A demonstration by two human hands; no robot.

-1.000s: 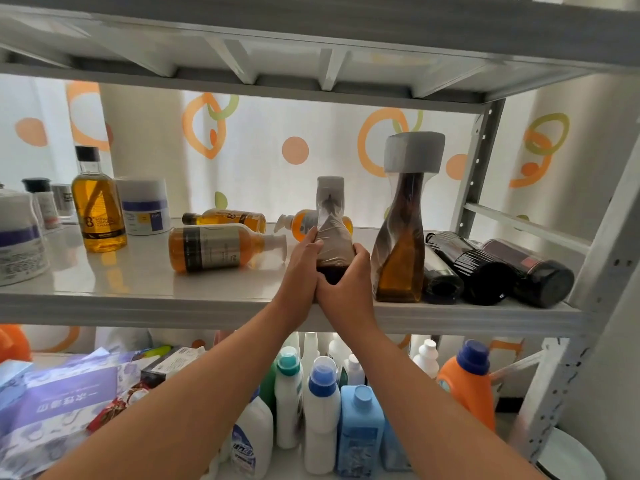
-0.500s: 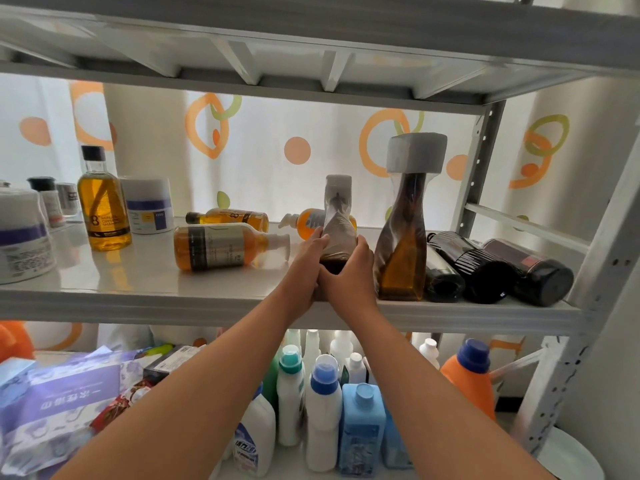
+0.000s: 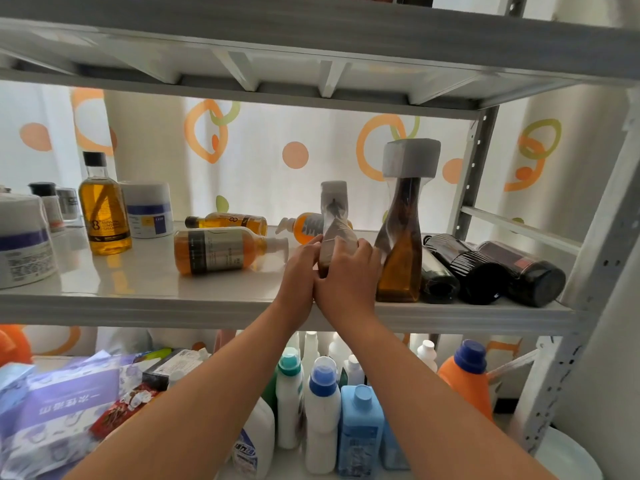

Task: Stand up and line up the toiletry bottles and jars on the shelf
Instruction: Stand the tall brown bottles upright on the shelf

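Note:
My left hand (image 3: 300,271) and my right hand (image 3: 348,275) both grip the base of a small twisted bottle with a white cap (image 3: 334,220), upright on the white shelf (image 3: 138,299). A taller twisted amber bottle (image 3: 400,237) stands just right of it. Three dark bottles (image 3: 485,268) lie on their sides at the right end. An amber pump bottle (image 3: 218,250), a second amber bottle (image 3: 228,221) and an orange pump bottle (image 3: 304,225) lie on their sides to the left and behind. An upright amber bottle (image 3: 104,209) and white jars (image 3: 149,207) stand at the left.
A shelf board (image 3: 311,46) hangs close above. The metal upright (image 3: 478,168) and right frame post (image 3: 595,289) bound the right side. On the lower shelf stand several detergent bottles (image 3: 322,410), an orange jug (image 3: 467,375) and a purple package (image 3: 59,407).
The small twisted bottle has shifted slightly back and right, closer to the tall twisted bottle, with both hands still on its base. The view has tilted up a little.

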